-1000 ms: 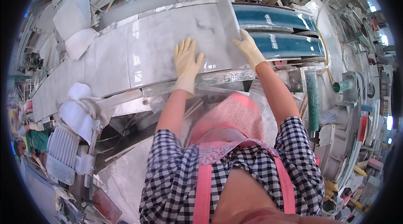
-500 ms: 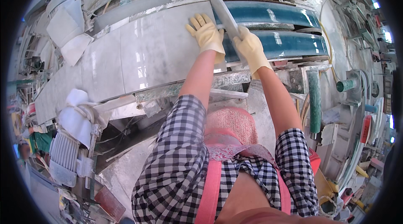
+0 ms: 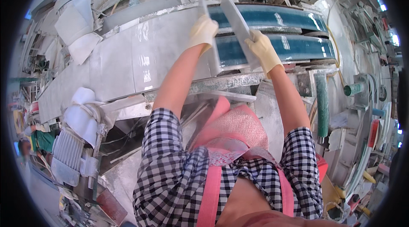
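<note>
In my right hand [image 3: 263, 49], gloved in cream rubber, is a flat grey tile [image 3: 237, 20], held by its near right side and tilted up on edge above two blue conveyor belts [image 3: 272, 47]. My left hand [image 3: 203, 32], in a matching glove, has its fingers closed round the far part of a second grey tile [image 3: 214, 54], which also stands nearly on edge and is smeared by motion. A gap separates the two raised tiles. To the left of them, a row of glossy grey tiles [image 3: 115, 63] lies flat, edge to edge, along the line.
A stone-dusted metal rail [image 3: 208, 85] borders the line's near side. White cloth [image 3: 83, 110] covers part of a finned motor [image 3: 67, 156] at lower left. Upright to the right stands a green pipe [image 3: 322, 107]. Another person's green sleeve [image 3: 44, 141] shows at the far left.
My left hand, spread flat on the row of tiles before, has closed on a tile that is now raised on edge. My right hand and its tile have shifted slightly right.
</note>
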`<action>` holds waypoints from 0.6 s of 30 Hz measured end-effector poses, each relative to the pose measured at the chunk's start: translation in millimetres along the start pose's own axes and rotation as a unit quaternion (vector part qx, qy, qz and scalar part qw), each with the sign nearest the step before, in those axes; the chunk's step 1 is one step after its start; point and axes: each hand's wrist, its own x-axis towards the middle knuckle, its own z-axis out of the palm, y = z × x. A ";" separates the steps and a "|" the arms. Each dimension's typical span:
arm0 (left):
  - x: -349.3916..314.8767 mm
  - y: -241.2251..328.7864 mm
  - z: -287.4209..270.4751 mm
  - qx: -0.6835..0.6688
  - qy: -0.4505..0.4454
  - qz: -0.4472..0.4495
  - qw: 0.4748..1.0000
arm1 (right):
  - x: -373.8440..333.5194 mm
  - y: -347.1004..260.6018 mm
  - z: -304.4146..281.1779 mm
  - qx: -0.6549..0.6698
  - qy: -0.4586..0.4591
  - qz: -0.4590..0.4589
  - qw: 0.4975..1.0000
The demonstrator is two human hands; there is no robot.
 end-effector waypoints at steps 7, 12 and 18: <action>-28.5 -21.1 -24.8 -0.220 0.019 -0.078 0.972 | 9.1 -35.5 30.0 0.065 0.012 -0.043 0.997; -30.6 -15.9 -5.2 -0.479 -0.076 -0.027 0.874 | 6.4 -46.7 32.3 0.117 -0.004 -0.022 0.993; -14.8 -39.9 19.0 0.166 0.084 0.015 0.982 | -12.5 -81.5 33.9 -0.063 -0.035 0.065 0.995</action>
